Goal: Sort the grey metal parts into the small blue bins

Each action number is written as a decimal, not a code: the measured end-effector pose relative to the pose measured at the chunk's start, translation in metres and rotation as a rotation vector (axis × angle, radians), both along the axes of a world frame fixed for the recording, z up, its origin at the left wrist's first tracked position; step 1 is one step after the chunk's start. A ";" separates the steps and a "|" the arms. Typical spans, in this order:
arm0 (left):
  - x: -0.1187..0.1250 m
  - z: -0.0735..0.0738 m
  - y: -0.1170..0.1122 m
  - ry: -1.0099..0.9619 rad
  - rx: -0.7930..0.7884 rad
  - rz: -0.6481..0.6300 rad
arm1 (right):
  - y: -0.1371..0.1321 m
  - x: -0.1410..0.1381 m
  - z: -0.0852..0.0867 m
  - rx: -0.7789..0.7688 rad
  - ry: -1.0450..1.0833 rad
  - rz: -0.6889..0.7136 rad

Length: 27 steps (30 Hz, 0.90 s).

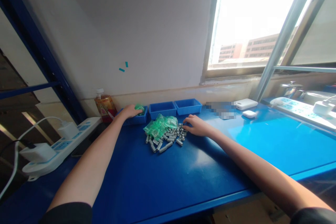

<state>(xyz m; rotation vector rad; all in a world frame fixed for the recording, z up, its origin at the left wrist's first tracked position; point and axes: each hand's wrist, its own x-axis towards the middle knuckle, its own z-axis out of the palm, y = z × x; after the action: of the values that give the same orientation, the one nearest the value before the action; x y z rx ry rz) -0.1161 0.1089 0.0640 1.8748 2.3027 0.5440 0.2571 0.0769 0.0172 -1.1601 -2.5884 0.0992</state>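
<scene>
My left hand (128, 111) reaches over the left blue bin (135, 120), its fingers closed on a green plastic bag (140, 109) at the bin's inside. What the bag contains is too small to tell. On the blue table, a heap of green plastic bags (160, 125) lies on and beside loose silver metal pieces (168, 136), some long like sleeves and some short. At the right edge of this heap is my right hand (196, 125). Its fingers are apart and bent, with the tips touching or very close to the short metal pieces.
Two more blue bins, a middle one (162, 107) and a right one (188, 106), line the wall. A drink bottle (105, 105) and a power strip (65, 147) with chargers stand left. Rightward lie a white power bank (245, 104), a small white case (249, 114) and another power strip (301, 110).
</scene>
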 end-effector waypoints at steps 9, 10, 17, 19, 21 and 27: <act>0.000 0.010 -0.003 0.108 0.172 -0.083 | 0.001 0.000 -0.002 0.006 0.008 0.005; 0.000 0.011 -0.005 0.103 0.187 -0.082 | 0.001 0.000 -0.002 0.005 0.007 0.003; 0.009 0.034 -0.023 -0.046 0.435 0.003 | 0.002 0.000 -0.002 -0.007 0.005 0.001; 0.025 0.039 -0.034 -0.315 0.534 -0.070 | 0.003 0.000 -0.002 -0.007 0.006 0.004; 0.048 0.041 -0.048 -0.676 0.536 -0.184 | 0.004 0.000 -0.003 -0.011 0.009 0.010; 0.122 0.019 -0.081 -1.159 0.212 -0.389 | 0.003 0.000 -0.002 -0.003 0.043 0.014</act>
<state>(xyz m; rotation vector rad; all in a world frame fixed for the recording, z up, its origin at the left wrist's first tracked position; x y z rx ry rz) 0.0063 0.0279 0.0829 1.3733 1.1335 1.3635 0.2572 0.0802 0.0153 -1.1281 -2.5599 0.1297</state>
